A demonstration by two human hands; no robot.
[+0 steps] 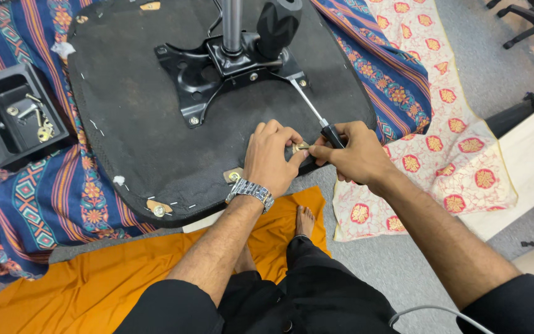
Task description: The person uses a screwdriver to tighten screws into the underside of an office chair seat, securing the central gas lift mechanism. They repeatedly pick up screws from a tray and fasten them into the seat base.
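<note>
Grey carpet fills the floor, with patterned cloths spread over it: a blue striped cloth at the left and top, an orange cloth along the bottom, and a cream cloth with red medallions at the right. An upturned chair seat, black underside facing up, lies on the blue cloth in the upper middle of the frame, with a black metal mechanism plate and its column bolted at the centre.

At the seat's lower right edge, the left hand, a metal watch on its wrist, pinches a small brass-coloured bracket between thumb and fingertips. The right hand is closed around the black handle of a screwdriver, whose shaft points up and left toward the plate; the right thumb also touches the bracket.

As to progress, two similar brackets sit further left along the seat's lower edge, so the piece at the fingers looks like one of several, and whether it is going on or coming off I cannot tell. A black tray at the far left holds loose screws and a key, which suggests fasteners are out of their holes and work remains
</note>
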